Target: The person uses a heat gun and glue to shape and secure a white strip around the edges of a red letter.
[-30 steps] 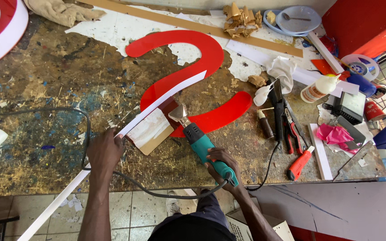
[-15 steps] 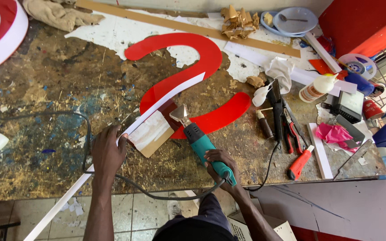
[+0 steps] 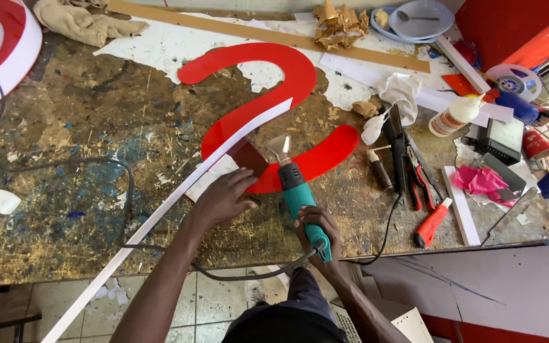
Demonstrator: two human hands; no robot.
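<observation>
1. My right hand [image 3: 316, 225] is wrapped tight round the handle of the teal heat gun [image 3: 297, 190], its nozzle pointing to 12 o'clock at the red sign piece [image 3: 268, 108].
2. My left hand [image 3: 223, 198] presses flat, fingers spread, on the long white strip [image 3: 160, 213], which runs from 7 o'clock up to the red curve and stands on edge against it.
3. The red piece, shaped like a question-mark hook, lies at the middle of the stained workbench [image 3: 65, 127].
4. At 2 o'clock lies a white glue bottle [image 3: 454, 115] with a yellow tip; beyond it sits a tape roll [image 3: 513, 79].
5. At 3 o'clock: red-handled pliers [image 3: 419, 181], a red utility knife [image 3: 432, 223], crumpled pink plastic [image 3: 481, 180].
6. At 10 o'clock a red-and-white curved sign [image 3: 1, 44] crosses the edge of view.
7. The gun's black cord [image 3: 236, 274] loops below the bench edge between my arms.
</observation>
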